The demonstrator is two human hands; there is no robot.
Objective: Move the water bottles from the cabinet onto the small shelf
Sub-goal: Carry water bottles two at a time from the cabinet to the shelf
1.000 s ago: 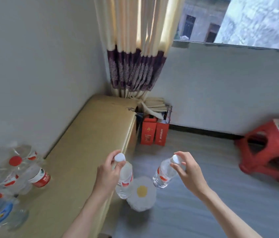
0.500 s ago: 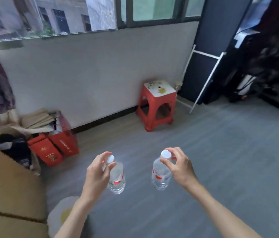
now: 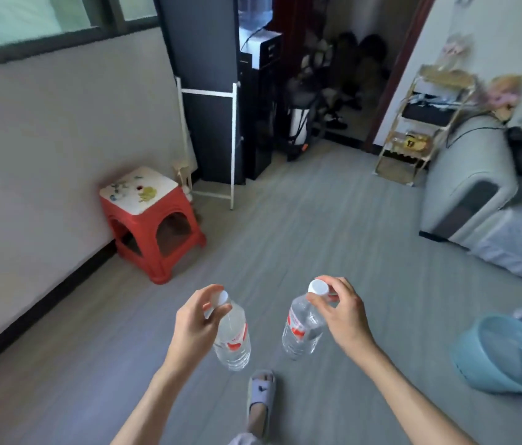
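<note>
I carry two clear water bottles with white caps and red labels, hanging by their necks over the grey floor. My left hand (image 3: 196, 322) pinches the cap end of the left bottle (image 3: 233, 338). My right hand (image 3: 343, 313) pinches the cap end of the right bottle (image 3: 301, 329). A small gold wire shelf (image 3: 426, 123) with several tiers stands far off at the upper right, beside the sofa. The cabinet is out of view.
A red plastic stool (image 3: 152, 226) stands by the left wall. A grey sofa (image 3: 484, 184) fills the right side, with a light-blue basket (image 3: 510, 354) on the floor near it. A white frame (image 3: 232, 142) leans on a dark panel. My slippered foot (image 3: 261, 393) is below the bottles.
The view has swung right, away from the yellow cabinet and curtain, past the red stool, toward the sofa and gold shelf. Both hands keep holding their bottles in the same way.
</note>
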